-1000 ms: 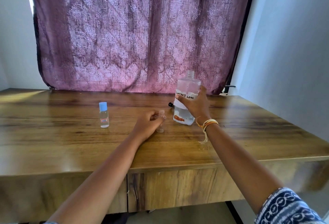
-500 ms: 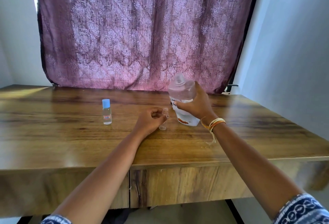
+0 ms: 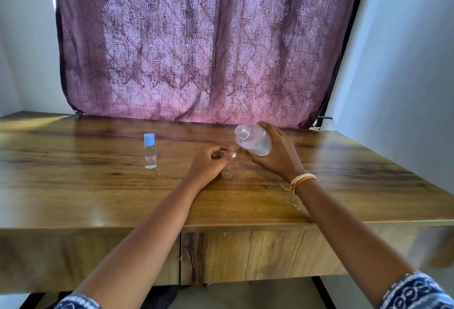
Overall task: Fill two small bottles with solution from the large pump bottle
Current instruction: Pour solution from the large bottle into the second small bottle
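Note:
My right hand (image 3: 280,155) grips the large clear bottle (image 3: 253,139), which has no pump on it and is tipped far over to the left, its open neck pointing toward me and left. Just below that neck stands a small uncapped clear bottle (image 3: 227,172) on the wooden table (image 3: 98,193), held upright by my left hand (image 3: 208,163). A second small bottle (image 3: 150,151) with a light blue cap and a red-edged label stands alone further left, holding clear liquid.
A purple patterned curtain (image 3: 196,45) hangs behind the table's back edge. White walls close in on both sides. The table's front edge (image 3: 221,226) runs under my forearms, with drawer fronts below it.
My right hand has lifted the large bottle off the table and tipped it from upright to nearly sideways over the small open bottle. My left hand has stayed on the small bottle.

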{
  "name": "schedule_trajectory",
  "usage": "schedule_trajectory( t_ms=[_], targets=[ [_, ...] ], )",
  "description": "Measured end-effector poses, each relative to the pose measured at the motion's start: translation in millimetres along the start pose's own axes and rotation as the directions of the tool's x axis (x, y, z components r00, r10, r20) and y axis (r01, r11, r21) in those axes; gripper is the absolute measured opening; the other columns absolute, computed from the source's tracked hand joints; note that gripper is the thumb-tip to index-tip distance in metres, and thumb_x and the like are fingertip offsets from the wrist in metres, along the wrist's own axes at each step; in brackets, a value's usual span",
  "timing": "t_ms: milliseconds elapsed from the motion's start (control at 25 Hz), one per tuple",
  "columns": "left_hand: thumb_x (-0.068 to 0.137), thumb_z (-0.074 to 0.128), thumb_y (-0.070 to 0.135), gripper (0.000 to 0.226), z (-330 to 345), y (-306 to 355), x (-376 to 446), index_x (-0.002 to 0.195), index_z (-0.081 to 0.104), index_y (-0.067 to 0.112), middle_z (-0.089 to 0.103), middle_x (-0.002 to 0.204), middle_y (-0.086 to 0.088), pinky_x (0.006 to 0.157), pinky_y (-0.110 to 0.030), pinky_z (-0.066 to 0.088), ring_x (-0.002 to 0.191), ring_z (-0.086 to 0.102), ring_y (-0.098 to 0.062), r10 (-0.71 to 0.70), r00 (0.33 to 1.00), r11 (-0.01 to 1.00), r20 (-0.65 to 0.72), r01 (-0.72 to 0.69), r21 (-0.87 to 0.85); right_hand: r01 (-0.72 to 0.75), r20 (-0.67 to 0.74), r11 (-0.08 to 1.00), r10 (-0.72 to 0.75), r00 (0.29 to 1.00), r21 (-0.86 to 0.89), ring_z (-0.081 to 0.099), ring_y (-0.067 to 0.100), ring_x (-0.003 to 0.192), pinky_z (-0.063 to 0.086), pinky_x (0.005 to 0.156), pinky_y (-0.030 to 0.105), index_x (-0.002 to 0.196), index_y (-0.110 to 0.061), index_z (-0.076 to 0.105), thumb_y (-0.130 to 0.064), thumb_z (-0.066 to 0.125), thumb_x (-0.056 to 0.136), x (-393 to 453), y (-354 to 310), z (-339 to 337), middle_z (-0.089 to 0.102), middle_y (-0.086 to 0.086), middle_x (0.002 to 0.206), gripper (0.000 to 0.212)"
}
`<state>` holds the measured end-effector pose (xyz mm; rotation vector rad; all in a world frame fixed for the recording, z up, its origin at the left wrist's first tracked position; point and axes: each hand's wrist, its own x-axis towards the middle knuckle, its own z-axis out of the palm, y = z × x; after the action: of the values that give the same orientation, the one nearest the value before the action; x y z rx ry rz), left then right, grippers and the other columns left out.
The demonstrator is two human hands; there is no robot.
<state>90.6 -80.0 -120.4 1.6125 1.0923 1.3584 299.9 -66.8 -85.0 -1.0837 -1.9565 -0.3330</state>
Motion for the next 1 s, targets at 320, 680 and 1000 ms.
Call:
schedule_trajectory(
  t_ms=[320, 680, 1000],
  targets=[
    [0.08, 0.076, 0.021, 0.015, -1, 2, 0, 0.094, 0.073, 0.023, 0.073, 0.087, -0.003, 0.08, -0.053, 0.058, 0.084, 0.071, -0.023, 0.003, 1.0, 1.0, -0.02, -0.004, -0.018, 0.082, -0.004, 0.987, -0.083, 0.997, -0.138, 0.061, 0.03, 0.096, 0.051, 0.08, 0.041, 0.125, -0.018, 0.051, -0.03, 0.082, 0.061, -3, 10, 12, 0.063, 0.005, 0.113, 0.073],
    [0.081, 0.076, 0.019, 0.02, -1, 3, 0, 0.1, 0.075, 0.014, 0.075, 0.09, -0.004, 0.079, -0.038, 0.058, 0.08, 0.069, -0.014, 0.04, 0.998, 0.999, -0.04, -0.039, 0.015, 0.128, -0.019, 0.962, -0.136, 0.991, -0.241, 0.061, 0.031, 0.099, 0.049, 0.081, 0.043, 0.127, -0.021, 0.05, -0.036, 0.078, 0.067, -3, 16, 17, 0.064, 0.005, 0.115, 0.068],
    [0.083, 0.072, 0.008, 0.016, 0, 11, -4, 0.099, 0.072, 0.005, 0.068, 0.084, -0.008, 0.05, -0.011, 0.048, 0.055, 0.064, 0.001, 0.025, 0.999, 0.998, -0.026, -0.027, -0.049, 0.123, -0.076, 0.939, -0.155, 0.985, -0.322, 0.06, 0.028, 0.101, 0.043, 0.088, 0.045, 0.125, -0.023, 0.051, -0.04, 0.076, 0.071, -3, 17, 15, 0.064, 0.002, 0.117, 0.062]
  ],
)
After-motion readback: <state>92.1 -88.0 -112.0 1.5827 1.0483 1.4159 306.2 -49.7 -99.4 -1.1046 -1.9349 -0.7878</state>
